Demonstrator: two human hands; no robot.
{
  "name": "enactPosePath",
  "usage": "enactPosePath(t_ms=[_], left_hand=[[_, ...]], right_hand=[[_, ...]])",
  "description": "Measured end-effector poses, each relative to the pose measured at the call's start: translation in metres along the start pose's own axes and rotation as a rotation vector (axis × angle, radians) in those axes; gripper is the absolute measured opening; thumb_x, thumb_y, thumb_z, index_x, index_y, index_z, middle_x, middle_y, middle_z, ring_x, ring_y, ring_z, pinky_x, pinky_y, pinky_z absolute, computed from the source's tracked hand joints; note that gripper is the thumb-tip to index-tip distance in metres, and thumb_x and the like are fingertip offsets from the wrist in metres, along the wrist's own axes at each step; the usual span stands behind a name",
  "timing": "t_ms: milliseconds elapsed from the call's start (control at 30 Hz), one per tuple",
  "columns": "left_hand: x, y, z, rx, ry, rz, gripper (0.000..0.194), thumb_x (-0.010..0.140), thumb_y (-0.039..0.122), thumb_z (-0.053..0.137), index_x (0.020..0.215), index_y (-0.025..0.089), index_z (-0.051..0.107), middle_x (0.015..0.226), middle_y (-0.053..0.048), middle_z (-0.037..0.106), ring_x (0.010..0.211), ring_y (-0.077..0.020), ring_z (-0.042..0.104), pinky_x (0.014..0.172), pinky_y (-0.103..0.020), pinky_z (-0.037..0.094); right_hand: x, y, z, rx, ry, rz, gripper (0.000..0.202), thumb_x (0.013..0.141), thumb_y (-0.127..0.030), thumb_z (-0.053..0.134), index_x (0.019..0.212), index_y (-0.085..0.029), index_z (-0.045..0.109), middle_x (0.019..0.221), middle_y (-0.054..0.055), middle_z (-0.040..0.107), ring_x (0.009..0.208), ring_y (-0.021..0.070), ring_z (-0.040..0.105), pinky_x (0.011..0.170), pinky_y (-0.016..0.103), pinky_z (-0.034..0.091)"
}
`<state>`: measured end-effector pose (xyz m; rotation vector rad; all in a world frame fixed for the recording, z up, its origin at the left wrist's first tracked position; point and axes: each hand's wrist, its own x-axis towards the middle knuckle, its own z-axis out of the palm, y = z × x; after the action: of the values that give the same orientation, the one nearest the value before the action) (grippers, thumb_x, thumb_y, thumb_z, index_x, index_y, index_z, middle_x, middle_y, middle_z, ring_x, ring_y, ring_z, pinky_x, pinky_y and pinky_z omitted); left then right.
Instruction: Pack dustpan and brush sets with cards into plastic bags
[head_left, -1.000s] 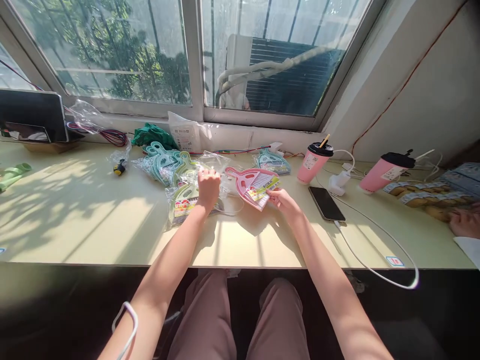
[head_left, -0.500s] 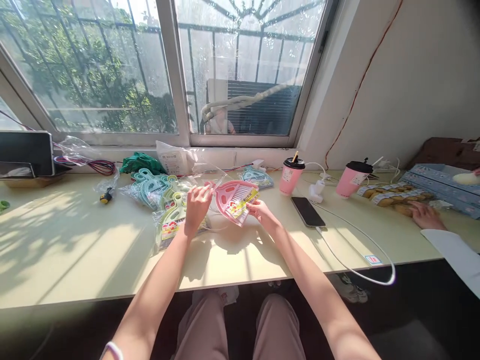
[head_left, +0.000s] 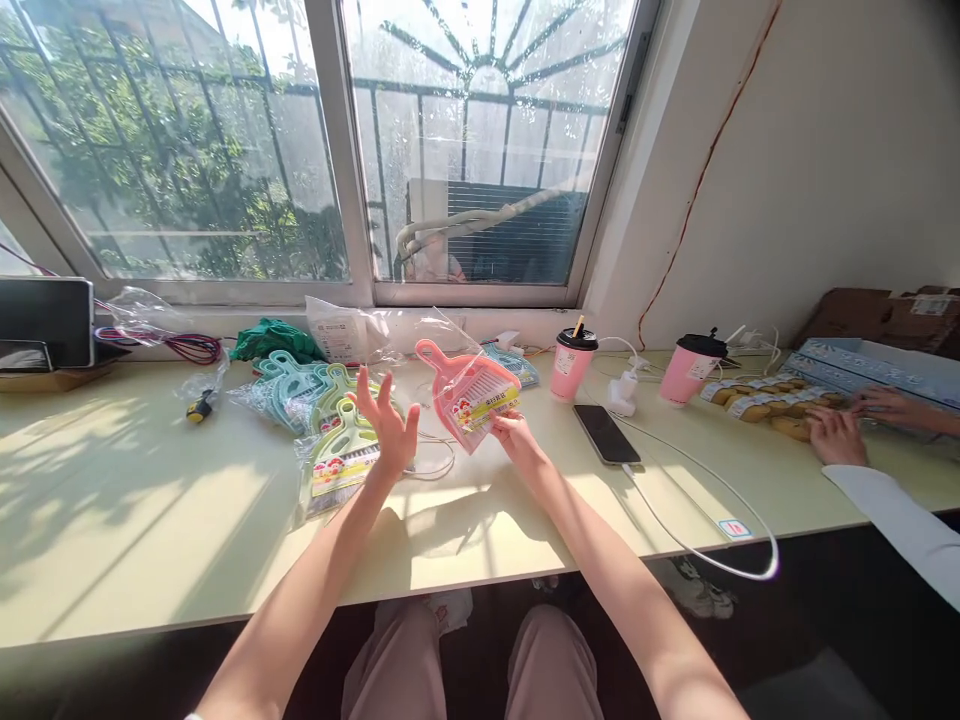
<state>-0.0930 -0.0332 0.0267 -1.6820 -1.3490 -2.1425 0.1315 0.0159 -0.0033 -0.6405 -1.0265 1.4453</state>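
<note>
Pink dustpan set (head_left: 469,392), lifted toward frame centre since a moment ago, is now pinched by the right hand (head_left: 510,432) alone, while the left hand (head_left: 388,425) has let go, fingers spread.

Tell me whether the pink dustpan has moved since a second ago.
Yes. The pink dustpan, held by the right hand, has lifted off the table and tilted upright.

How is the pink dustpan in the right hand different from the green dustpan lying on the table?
The pink dustpan is lifted off the table and tilted, gripped by the right hand; the green dustpan lies flat, unheld, beside the open left hand. Their colours differ. Both carry a printed label and have a handle with a hole.
</note>
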Motion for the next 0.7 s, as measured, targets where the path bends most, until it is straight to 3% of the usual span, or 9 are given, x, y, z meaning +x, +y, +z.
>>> enactPosePath(t_ms=[67,100,167,233,367,433,567,700], left_hand=[[0.015,0.004,-0.003,-0.294,0.136,-0.353,0.082,0.095,0.082,0.042,0.156,0.028,0.045,0.176,-0.011,0.024,0.165,-0.0318,0.014,0.133,-0.055,0.007],[0.023,0.006,-0.006,-0.482,0.122,-0.576,0.08,0.099,0.08,0.031,0.159,0.029,0.041,0.174,-0.012,0.027,0.164,-0.0308,0.02,0.132,-0.057,0.014],[0.034,0.009,-0.01,-0.855,0.004,-0.957,0.082,0.102,0.075,0.01,0.159,0.024,0.041,0.166,-0.019,0.041,0.156,-0.0334,0.039,0.125,-0.063,0.032],[0.037,0.015,-0.011,-1.109,-0.112,-1.141,0.088,0.103,0.073,0.004,0.157,0.017,0.046,0.149,-0.024,0.059,0.141,-0.0352,0.058,0.113,-0.062,0.049],[0.016,0.036,0.004,-1.262,-0.175,-1.156,0.078,0.107,0.069,0.017,0.151,0.017,0.056,0.12,-0.015,0.076,0.116,-0.0277,0.073,0.102,-0.044,0.06],[0.002,0.047,0.018,-1.262,-0.195,-1.181,0.075,0.109,0.065,0.016,0.151,0.018,0.057,0.116,-0.013,0.078,0.117,-0.0279,0.072,0.105,-0.045,0.059],[-0.01,0.047,0.034,-1.215,-0.242,-1.19,0.077,0.108,0.066,0.015,0.157,0.019,0.05,0.13,-0.014,0.074,0.131,-0.0292,0.065,0.114,-0.049,0.052],[-0.007,0.029,0.031,-1.038,-0.378,-1.047,0.082,0.1,0.077,0.039,0.16,0.021,0.044,0.144,-0.016,0.066,0.138,-0.031,0.06,0.117,-0.051,0.048]], right_hand=[[-0.002,-0.004,0.0,0.008,-0.041,-0.012,0.041,0.057,-0.047,0.091,0.086,-0.024,0.072,0.096,0.008,0.079,0.103,0.0308,0.074,0.092,0.044,0.061],[-0.004,-0.006,0.001,0.007,-0.06,-0.002,0.039,0.058,-0.046,0.09,0.086,-0.025,0.072,0.098,0.008,0.079,0.105,0.0309,0.074,0.093,0.044,0.06],[-0.007,-0.008,0.005,-0.008,-0.078,0.046,0.039,0.055,-0.042,0.092,0.084,-0.023,0.073,0.096,0.009,0.079,0.102,0.0306,0.074,0.092,0.044,0.06],[-0.01,-0.006,0.01,-0.03,-0.085,0.107,0.041,0.05,-0.037,0.093,0.081,-0.02,0.074,0.089,0.008,0.078,0.092,0.0286,0.074,0.088,0.043,0.061],[-0.012,0.002,0.019,-0.009,-0.057,0.115,0.043,0.048,-0.034,0.095,0.082,-0.018,0.074,0.086,0.008,0.078,0.086,0.0258,0.073,0.086,0.042,0.061],[-0.01,0.006,0.02,0.033,0.017,0.059,0.043,0.049,-0.036,0.095,0.081,-0.02,0.071,0.087,0.007,0.078,0.091,0.0266,0.073,0.086,0.042,0.062],[-0.001,0.008,0.011,0.083,0.186,-0.022,0.05,0.049,-0.037,0.098,0.077,-0.024,0.06,0.082,0.004,0.074,0.099,0.0269,0.073,0.09,0.041,0.062],[0.002,0.005,0.005,0.062,0.233,-0.017,0.056,0.048,-0.037,0.101,0.082,-0.024,0.058,0.088,0.006,0.073,0.105,0.0279,0.073,0.094,0.041,0.063]])
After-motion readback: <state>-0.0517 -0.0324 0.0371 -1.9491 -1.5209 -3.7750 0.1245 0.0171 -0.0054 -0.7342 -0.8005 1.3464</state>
